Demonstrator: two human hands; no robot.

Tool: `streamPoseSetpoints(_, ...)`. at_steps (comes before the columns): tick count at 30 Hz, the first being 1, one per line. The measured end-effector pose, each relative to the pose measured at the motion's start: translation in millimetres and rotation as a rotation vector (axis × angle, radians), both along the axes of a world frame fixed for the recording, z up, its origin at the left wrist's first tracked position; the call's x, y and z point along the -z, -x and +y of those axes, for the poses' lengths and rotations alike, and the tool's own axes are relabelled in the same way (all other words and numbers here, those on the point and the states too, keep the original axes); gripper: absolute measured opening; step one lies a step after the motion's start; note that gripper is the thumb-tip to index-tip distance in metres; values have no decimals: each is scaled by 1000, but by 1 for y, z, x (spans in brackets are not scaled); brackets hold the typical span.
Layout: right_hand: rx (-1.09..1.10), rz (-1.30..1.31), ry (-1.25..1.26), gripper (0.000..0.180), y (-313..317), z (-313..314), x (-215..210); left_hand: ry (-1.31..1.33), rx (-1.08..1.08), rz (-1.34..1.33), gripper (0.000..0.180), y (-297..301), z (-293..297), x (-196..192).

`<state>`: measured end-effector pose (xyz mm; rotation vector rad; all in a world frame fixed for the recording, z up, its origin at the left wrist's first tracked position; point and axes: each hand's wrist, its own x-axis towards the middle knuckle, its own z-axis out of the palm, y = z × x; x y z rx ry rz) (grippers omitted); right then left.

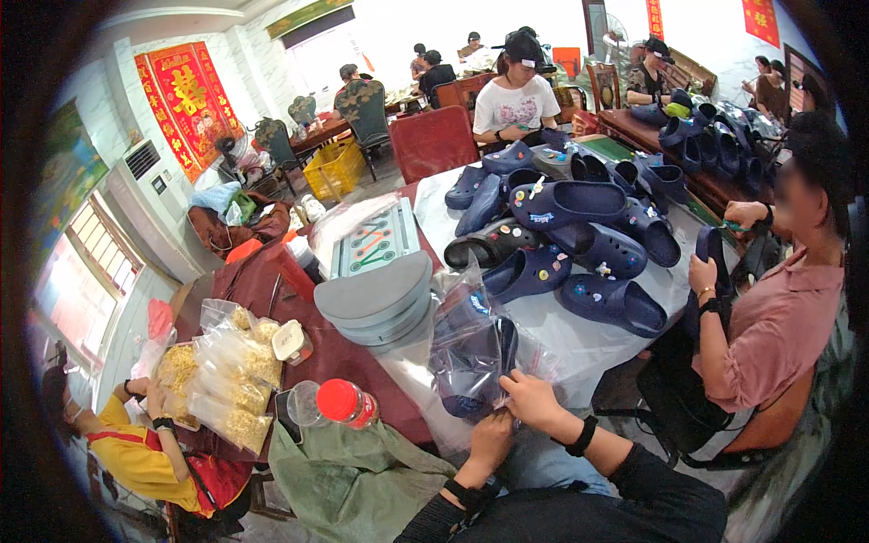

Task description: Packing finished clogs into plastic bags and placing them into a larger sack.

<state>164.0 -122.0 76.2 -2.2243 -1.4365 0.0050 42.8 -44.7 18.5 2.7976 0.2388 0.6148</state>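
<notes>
A pair of navy clogs (469, 366) lies inside a clear plastic bag (444, 348) at the table edge right in front of me. My left hand (490, 441) is closed on the bag's near edge, just below the clogs. Close beside it, my right hand (534, 398) pinches the same bag near its right corner. The fingertips of both hands almost meet, and the film between them is partly hidden. Beyond the bag rises a pile of loose navy clogs (568, 204), several with small coloured charms. One black clog (491, 242) sits among them.
Left of the bag are stacked grey curved pieces (376, 299), a red-lidded jar (347, 404) and bags of small yellowish pieces (237, 389). Green cloth (353, 480) hangs at the near edge. A person in pink (769, 335) handles a clog at right; another in yellow sits left.
</notes>
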Motion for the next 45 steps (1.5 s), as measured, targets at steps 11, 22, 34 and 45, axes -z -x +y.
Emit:
streamPoseSetpoints(11, -108, 28, -170, 25, -18, -6, -10, 76, 316, -298, 34, 11, 23, -36)
streamPoseSetpoints(22, -211, 101, -236, 31, -32, -11, -12, 1214, -284, -237, 103, 27, 45, -32)
streamPoseSetpoints(34, -191, 241, -280, 31, -43, -24, -15, 720, -134, -180, 124, 30, 76, 3)
streamPoseSetpoints(45, -142, 251, -298, 30, -48, -36, -12, 1145, -5, -113, 126, 21, 60, -9)
